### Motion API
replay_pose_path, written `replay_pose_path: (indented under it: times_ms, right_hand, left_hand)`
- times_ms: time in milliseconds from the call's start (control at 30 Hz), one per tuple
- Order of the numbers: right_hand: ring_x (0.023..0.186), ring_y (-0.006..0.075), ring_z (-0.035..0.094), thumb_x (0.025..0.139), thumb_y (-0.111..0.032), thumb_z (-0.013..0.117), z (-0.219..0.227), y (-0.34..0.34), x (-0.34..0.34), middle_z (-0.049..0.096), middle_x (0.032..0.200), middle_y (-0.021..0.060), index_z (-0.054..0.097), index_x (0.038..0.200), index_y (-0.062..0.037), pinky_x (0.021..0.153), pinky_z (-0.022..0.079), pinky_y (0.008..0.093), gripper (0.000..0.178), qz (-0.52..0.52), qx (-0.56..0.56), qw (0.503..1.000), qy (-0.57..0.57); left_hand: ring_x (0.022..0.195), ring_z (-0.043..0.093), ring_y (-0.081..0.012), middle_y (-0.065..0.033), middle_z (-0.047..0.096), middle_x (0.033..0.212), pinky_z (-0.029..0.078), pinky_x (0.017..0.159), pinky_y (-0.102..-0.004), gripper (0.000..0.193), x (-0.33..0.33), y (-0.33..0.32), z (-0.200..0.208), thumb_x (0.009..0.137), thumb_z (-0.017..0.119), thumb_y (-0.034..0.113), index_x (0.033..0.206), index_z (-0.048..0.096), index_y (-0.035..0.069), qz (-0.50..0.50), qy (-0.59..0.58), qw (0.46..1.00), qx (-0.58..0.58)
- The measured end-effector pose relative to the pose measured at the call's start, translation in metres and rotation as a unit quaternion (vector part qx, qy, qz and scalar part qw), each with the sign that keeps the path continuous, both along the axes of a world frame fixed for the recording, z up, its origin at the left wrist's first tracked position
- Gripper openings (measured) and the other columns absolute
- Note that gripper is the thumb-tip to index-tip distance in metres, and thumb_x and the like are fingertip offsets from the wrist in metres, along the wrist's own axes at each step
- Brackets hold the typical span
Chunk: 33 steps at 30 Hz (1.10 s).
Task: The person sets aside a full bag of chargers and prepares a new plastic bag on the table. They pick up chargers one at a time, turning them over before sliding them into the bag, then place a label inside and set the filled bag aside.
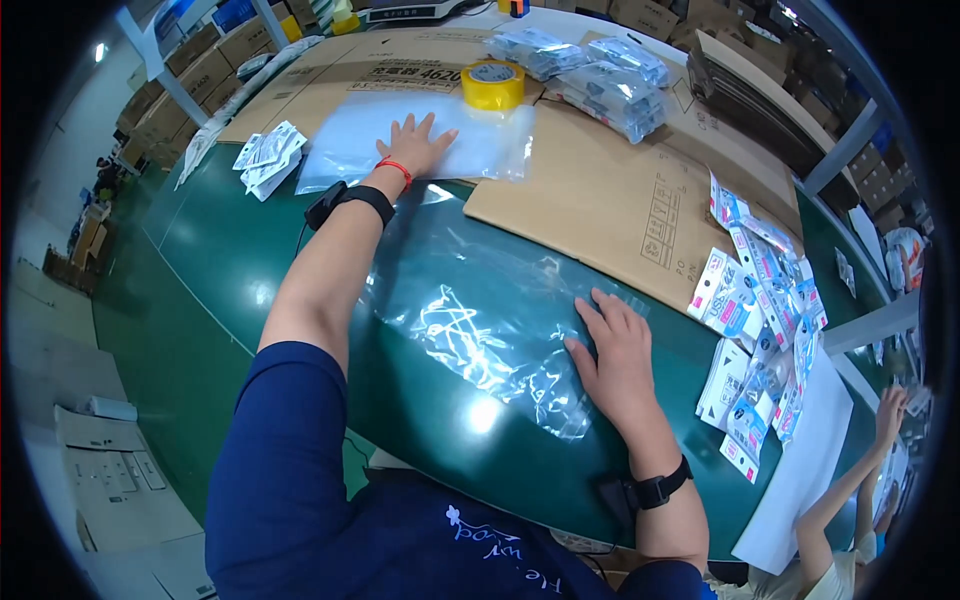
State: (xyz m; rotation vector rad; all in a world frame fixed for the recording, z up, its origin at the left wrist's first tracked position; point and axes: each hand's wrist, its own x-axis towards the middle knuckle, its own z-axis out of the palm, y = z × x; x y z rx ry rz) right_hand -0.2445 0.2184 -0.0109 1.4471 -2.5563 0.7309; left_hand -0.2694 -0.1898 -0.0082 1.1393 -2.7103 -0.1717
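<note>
A clear plastic bag (470,310) lies flat and wrinkled on the green tabletop, its surface full of bright glare. My right hand (615,350) rests on the bag's right part with the fingers stretched out. Farther off, my left hand (418,148) is spread on a stack of clear plastic bags (350,135), and its arm reaches over the left side of the single bag. A roll of yellow tape (493,86) sits on the stack's far right corner, just beyond my left hand. Neither hand grips anything.
Flattened cardboard (580,205) covers the far part of the green table (420,395). Bagged packs (610,90) are piled on it. Printed packages (750,300) lie heaped at the right, and small white packets (268,158) at the left. A co-worker's arm (850,480) shows far right.
</note>
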Motion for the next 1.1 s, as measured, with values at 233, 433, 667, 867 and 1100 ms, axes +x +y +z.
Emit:
replay_pose_path:
  times_ms: [233, 433, 667, 867, 1100]
  right_hand:
    - [0.123, 0.0336, 0.044, 0.079, -0.017, 0.069, 0.003, -0.004, -0.004, 0.05, 0.133, 0.0135, 0.057, 0.123, -0.0056, 0.104, 0.031, 0.0452, 0.047, 0.003, -0.007, 0.999, -0.033]
    - [0.125, 0.0332, 0.042, 0.08, -0.016, 0.069, 0.007, -0.007, -0.005, 0.048, 0.134, 0.0131, 0.057, 0.124, -0.0061, 0.106, 0.029, 0.0461, 0.047, 0.004, -0.003, 0.998, -0.057]
    - [0.127, 0.0335, 0.04, 0.081, -0.018, 0.067, 0.01, -0.007, -0.006, 0.047, 0.136, 0.0132, 0.056, 0.125, -0.0067, 0.108, 0.027, 0.0468, 0.046, 0.0, 0.014, 0.996, -0.084]
    - [0.128, 0.0332, 0.04, 0.082, -0.018, 0.066, 0.011, -0.009, -0.007, 0.046, 0.137, 0.0128, 0.056, 0.125, -0.0073, 0.108, 0.025, 0.0479, 0.046, 0.002, 0.015, 0.994, -0.109]
    - [0.129, 0.033, 0.039, 0.082, -0.017, 0.066, 0.016, -0.011, -0.01, 0.046, 0.137, 0.0121, 0.057, 0.125, -0.0078, 0.109, 0.024, 0.0481, 0.045, -0.003, 0.028, 0.991, -0.13]
  left_hand:
    - [0.142, 0.019, -0.0335, -0.0071, 0.023, 0.154, 0.012, 0.109, -0.0658, 0.068, -0.018, -0.063, -0.008, 0.087, 0.041, 0.062, 0.145, 0.033, 0.028, -0.045, -0.068, 0.997, 0.002]
    - [0.136, 0.031, -0.0364, -0.0109, 0.032, 0.149, 0.021, 0.11, -0.0578, 0.061, -0.038, -0.09, -0.006, 0.088, 0.054, 0.045, 0.143, 0.037, 0.024, -0.034, 0.033, 0.999, 0.025]
    - [0.126, 0.041, -0.0402, -0.0242, 0.036, 0.141, 0.036, 0.106, -0.0391, 0.057, -0.086, -0.057, -0.018, 0.08, 0.07, 0.019, 0.132, 0.047, 0.016, -0.263, 0.326, 0.908, -0.016]
    - [0.125, 0.041, -0.0363, -0.0204, 0.04, 0.133, 0.039, 0.102, -0.0379, 0.047, -0.1, -0.064, -0.026, 0.081, 0.072, 0.024, 0.12, 0.052, 0.011, -0.219, 0.338, 0.914, -0.058]
    - [0.115, 0.047, -0.0313, -0.0184, 0.042, 0.128, 0.043, 0.094, -0.0352, 0.049, -0.105, -0.076, -0.026, 0.078, 0.076, 0.027, 0.118, 0.053, 0.009, -0.211, 0.467, 0.857, -0.053]
